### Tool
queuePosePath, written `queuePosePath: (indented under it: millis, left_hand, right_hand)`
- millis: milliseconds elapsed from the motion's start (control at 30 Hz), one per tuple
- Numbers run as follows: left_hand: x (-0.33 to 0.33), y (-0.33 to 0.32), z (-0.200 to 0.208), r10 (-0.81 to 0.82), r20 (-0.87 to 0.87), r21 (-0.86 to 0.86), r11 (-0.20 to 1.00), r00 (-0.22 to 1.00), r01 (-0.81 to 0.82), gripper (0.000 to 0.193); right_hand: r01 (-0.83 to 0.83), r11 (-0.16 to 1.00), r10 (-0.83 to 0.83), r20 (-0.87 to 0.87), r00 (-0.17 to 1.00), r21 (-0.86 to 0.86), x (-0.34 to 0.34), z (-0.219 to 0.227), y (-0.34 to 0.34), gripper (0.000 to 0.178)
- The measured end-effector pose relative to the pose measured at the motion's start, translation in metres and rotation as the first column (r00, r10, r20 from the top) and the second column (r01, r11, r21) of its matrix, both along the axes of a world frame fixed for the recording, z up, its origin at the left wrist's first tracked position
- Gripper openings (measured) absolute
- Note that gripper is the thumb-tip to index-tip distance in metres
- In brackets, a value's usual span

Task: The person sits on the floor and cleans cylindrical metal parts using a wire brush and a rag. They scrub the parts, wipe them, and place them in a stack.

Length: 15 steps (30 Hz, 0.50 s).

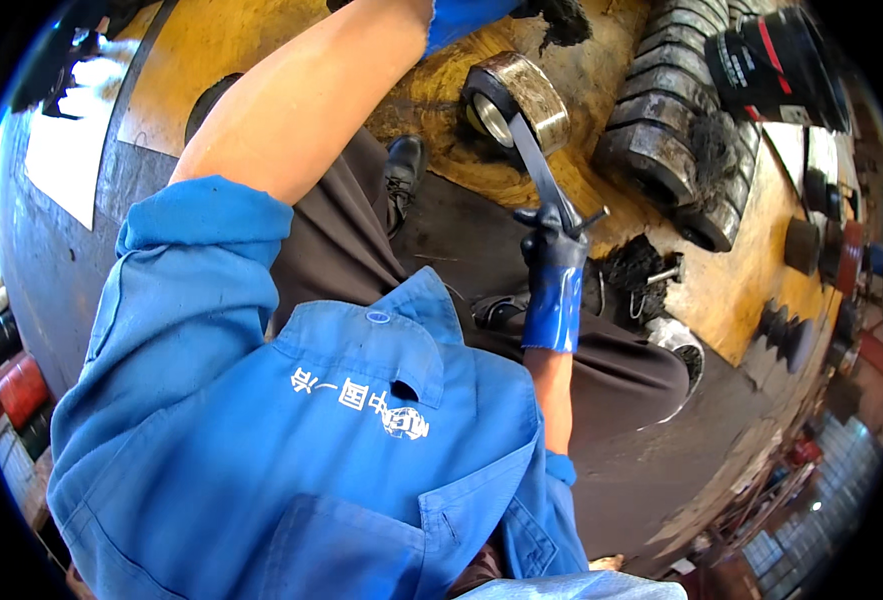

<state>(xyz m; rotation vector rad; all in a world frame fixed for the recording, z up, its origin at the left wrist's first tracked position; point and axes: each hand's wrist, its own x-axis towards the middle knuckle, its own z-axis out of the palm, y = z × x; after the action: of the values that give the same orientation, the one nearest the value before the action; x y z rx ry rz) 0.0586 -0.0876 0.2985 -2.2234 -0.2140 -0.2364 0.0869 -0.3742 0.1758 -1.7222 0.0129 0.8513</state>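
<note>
My right hand (553,240), in a blue glove blackened over the fingers, is closed around a flat grey scraper (535,165). Its blade reaches to the bore of a thick steel ring (539,95), dark and greasy outside with a bright inner edge. A short metal rod (594,218) sticks out beside that hand. My left hand (466,18), also in a blue glove, lies at the top edge beyond the ring, its fingers mostly cut off. Next to it is a shaggy black clump (564,22); whether I hold it cannot be made out.
Rows of dark steel rings (651,150) stand to the right of the work, with a black bucket (776,70) behind them. Black greasy rags (633,265) lie near my right knee. Stained yellowish boards (716,300) cover the floor around my shoes (402,180).
</note>
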Motion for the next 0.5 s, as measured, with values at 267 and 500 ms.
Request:
queuePosePath:
  millis: [267,500]
  left_hand:
    - [-0.017,0.005,0.023,0.102,-0.008,0.088,0.991,0.995,-0.101,0.035]
    - [-0.038,0.005,0.04,-0.007,0.158,0.199,0.98,0.987,-0.025,0.034]
  right_hand:
    - [-0.04,0.993,0.059,0.176,0.983,-0.11,-0.013,0.001,0.019,0.023]
    - [-0.038,0.989,0.062,0.163,0.985,-0.144,-0.018,0.005,0.039,0.022]
